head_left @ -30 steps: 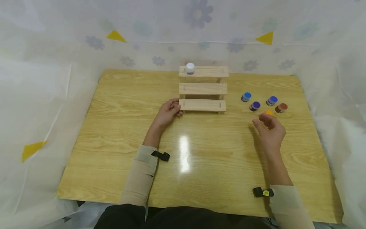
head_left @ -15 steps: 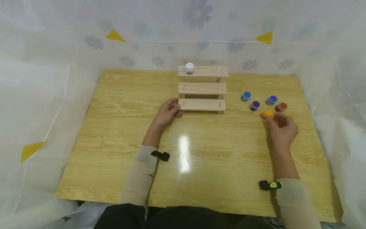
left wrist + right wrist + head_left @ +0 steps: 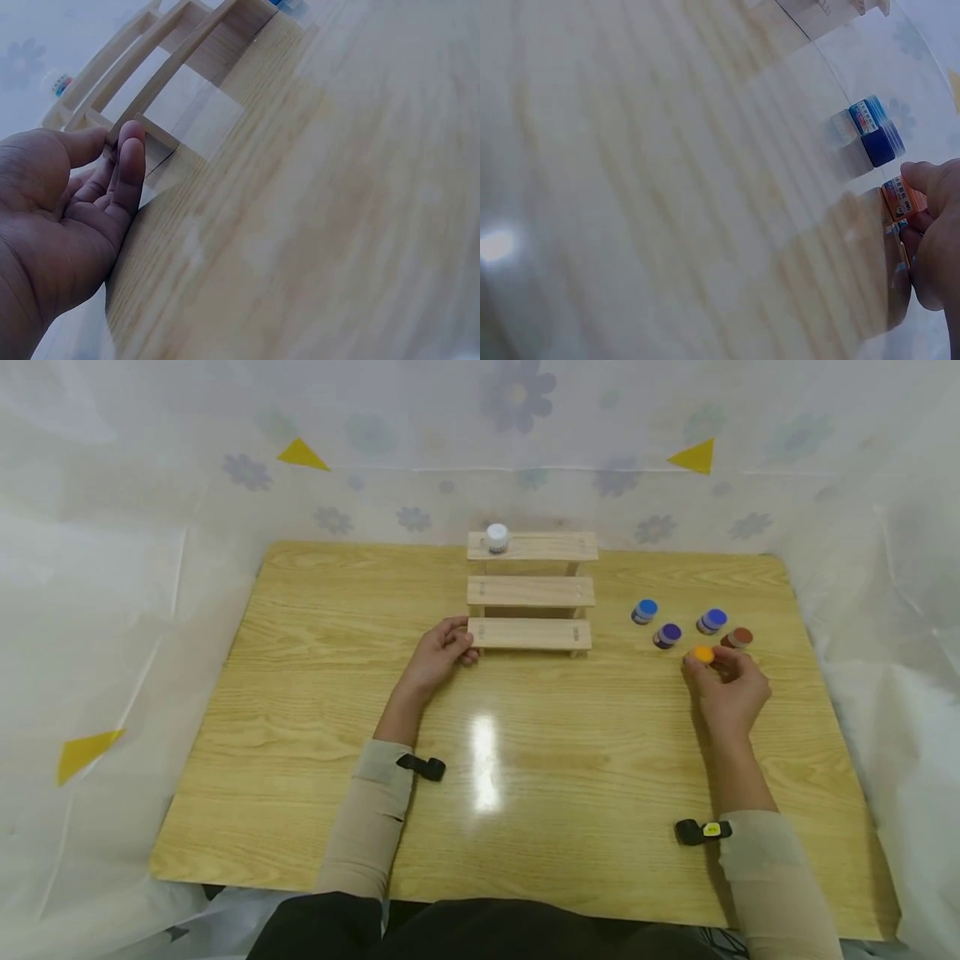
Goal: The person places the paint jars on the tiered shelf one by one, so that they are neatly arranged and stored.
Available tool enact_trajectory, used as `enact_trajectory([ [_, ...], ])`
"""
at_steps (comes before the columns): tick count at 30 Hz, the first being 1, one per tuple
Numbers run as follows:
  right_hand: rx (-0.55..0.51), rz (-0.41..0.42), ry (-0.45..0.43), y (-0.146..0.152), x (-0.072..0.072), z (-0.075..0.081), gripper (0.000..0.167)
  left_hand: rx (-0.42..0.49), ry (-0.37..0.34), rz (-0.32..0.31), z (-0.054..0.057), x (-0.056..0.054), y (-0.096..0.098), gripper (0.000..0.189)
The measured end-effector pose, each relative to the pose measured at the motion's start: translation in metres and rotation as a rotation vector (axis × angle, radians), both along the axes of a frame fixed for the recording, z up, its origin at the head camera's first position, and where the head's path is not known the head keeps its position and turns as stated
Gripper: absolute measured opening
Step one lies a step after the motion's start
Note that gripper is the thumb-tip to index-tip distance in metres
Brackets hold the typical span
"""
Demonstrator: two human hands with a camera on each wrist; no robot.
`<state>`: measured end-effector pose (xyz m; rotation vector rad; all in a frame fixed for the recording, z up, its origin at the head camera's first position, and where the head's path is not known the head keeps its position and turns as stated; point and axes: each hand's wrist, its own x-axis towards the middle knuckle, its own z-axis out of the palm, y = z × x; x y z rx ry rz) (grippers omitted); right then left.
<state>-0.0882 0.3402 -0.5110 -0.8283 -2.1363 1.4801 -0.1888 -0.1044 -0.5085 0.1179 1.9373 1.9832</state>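
A three-step wooden stand rises at the back middle of the table. My left hand pinches the left end of its lowest board, thumb on top in the left wrist view. On the top board, at the left, stands a white jar. My right hand holds a small orange-lidded paint jar between thumb and fingers. In the right wrist view, the orange jar's label faces the camera. Whether its base touches the table is hard to tell.
Near the right hand stand a light blue jar, a dark purple jar, a blue-violet jar and a brown jar, partly behind the fingers. A flowered curtain hangs behind the wooden table.
My right hand has moved right and forward to the orange jar, and its thumb and fingers have closed round it. The left hand has stayed on the stand.
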Motion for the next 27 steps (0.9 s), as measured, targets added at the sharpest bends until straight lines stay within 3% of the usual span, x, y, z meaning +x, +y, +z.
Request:
enact_trajectory([
  [10, 0.050, 0.026, -0.007, -0.001, 0.005, -0.003, 0.051, 0.002, 0.005, -0.002, -0.001, 0.001, -0.001, 0.049],
  [20, -0.161, 0.142, -0.010, -0.028, 0.017, 0.012, 0.046, -0.015, 0.003, -0.002, 0.000, 0.000, -0.001, 0.048],
  [27, 0.054, 0.296, -0.029, -0.037, 0.013, 0.016, 0.048, -0.023, 0.010, -0.005, 0.000, 0.000, -0.001, 0.049],
])
